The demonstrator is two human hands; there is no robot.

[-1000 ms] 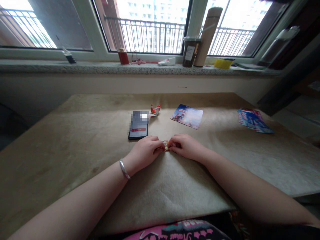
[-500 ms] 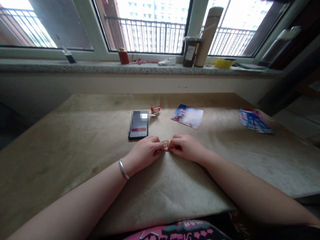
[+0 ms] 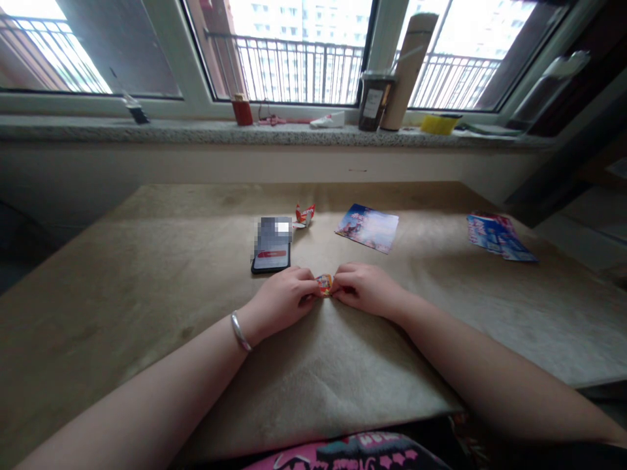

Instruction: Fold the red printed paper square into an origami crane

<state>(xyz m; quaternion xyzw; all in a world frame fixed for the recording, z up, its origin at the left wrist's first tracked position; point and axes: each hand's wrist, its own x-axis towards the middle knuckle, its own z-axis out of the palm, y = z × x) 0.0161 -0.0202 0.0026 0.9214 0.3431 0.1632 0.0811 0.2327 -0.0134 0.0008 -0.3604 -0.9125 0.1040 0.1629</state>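
A small orange, red and white printed piece of paper [image 3: 324, 285] lies low over the table between my two hands. My left hand [image 3: 289, 294], with a silver bangle on its wrist, has thumb and fingers pinched at the paper's left edge. At the right edge, my right hand [image 3: 365, 287] is closed, its fingertips pressed on the paper. The fingers cover both ends, so whether it is folded is hard to tell. Just beyond my left hand lies a smartphone [image 3: 272, 251] with a lit, partly blurred screen.
A folded red-and-white paper shape [image 3: 304, 216] stands beside the phone. Printed blue-and-pink sheets [image 3: 369, 227] lie beyond my right hand, with more blue leaflets [image 3: 500, 238] farther right. A cloth-like cover spans the table [image 3: 122, 281]. Jars and a tall tube [image 3: 409, 72] stand on the windowsill.
Slightly more of the printed paper shows between my fingertips, and my hands are a touch farther apart. Everything else on the table stays where it was.
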